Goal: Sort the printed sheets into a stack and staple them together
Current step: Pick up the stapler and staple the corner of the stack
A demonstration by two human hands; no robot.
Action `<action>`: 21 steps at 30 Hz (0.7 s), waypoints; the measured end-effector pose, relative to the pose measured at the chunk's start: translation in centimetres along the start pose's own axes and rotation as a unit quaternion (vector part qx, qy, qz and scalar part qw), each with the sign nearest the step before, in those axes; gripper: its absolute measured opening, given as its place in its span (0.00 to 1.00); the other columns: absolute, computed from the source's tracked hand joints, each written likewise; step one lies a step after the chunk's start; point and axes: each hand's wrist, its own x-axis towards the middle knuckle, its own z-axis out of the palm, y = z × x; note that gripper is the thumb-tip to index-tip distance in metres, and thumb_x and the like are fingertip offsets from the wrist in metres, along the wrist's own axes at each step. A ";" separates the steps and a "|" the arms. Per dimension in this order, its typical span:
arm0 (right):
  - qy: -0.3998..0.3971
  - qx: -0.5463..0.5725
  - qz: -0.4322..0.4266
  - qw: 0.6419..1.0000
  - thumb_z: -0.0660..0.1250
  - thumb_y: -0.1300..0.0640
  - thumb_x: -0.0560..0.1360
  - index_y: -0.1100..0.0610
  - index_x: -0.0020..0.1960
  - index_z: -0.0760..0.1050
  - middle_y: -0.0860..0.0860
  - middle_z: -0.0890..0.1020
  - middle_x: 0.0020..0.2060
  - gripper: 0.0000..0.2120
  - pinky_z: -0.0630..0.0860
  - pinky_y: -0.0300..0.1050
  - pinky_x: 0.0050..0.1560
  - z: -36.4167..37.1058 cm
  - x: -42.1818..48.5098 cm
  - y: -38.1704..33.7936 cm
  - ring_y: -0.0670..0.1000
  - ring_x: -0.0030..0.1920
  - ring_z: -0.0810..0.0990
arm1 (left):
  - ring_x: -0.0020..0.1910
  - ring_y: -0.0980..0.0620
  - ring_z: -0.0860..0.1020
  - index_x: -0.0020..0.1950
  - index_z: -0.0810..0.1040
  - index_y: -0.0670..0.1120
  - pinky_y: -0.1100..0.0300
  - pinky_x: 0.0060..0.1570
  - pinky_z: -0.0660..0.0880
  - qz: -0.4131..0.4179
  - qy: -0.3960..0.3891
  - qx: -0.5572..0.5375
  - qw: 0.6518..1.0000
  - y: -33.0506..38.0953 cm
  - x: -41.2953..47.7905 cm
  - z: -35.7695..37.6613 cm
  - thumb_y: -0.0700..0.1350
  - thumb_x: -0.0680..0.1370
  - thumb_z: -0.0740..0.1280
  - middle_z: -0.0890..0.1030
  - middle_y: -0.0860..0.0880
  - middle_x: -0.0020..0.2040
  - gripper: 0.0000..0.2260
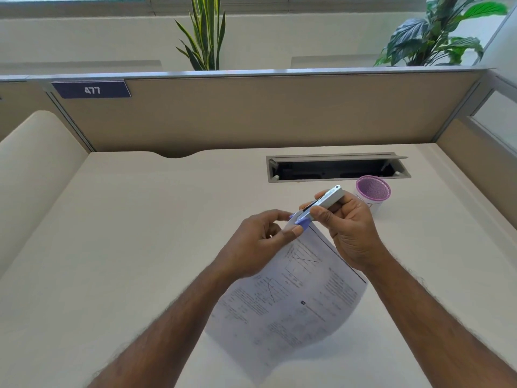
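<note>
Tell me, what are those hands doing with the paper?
A person is stapling printed sheets at a desk. The right hand holds a grey and purple stapler over the top corner of the sheets, while the left hand pinches that corner and lifts it off the desk. Whether the staple has gone in cannot be seen. A purple mesh cup stands just behind the hands.

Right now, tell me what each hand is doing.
Left hand: pinching the corner of the sheets.
Right hand: closed on the stapler.
</note>
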 end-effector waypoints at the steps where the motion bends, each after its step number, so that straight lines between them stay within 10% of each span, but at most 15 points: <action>1: 0.001 -0.002 -0.001 1.000 0.77 0.40 0.61 0.57 0.52 0.75 0.52 0.87 0.43 0.28 0.80 0.41 0.48 -0.1 0.0 0.0 0.57 0.49 0.85 | 0.38 0.45 0.81 0.65 0.78 0.52 0.58 0.34 0.74 0.007 0.020 0.006 1.000 0.1 0.0 0.2 0.58 0.77 0.65 0.84 0.46 0.42 0.19; 21: -0.001 -0.024 -0.005 1.000 0.74 0.41 0.63 0.56 0.50 0.75 0.49 0.88 0.42 0.24 0.81 0.42 0.47 0.0 -0.1 0.0 0.54 0.49 0.86 | 0.40 0.48 0.83 0.57 0.85 0.45 0.55 0.36 0.83 0.043 0.155 -0.020 0.987 0.1 -0.1 1.8 0.51 0.76 0.71 0.87 0.49 0.45 0.14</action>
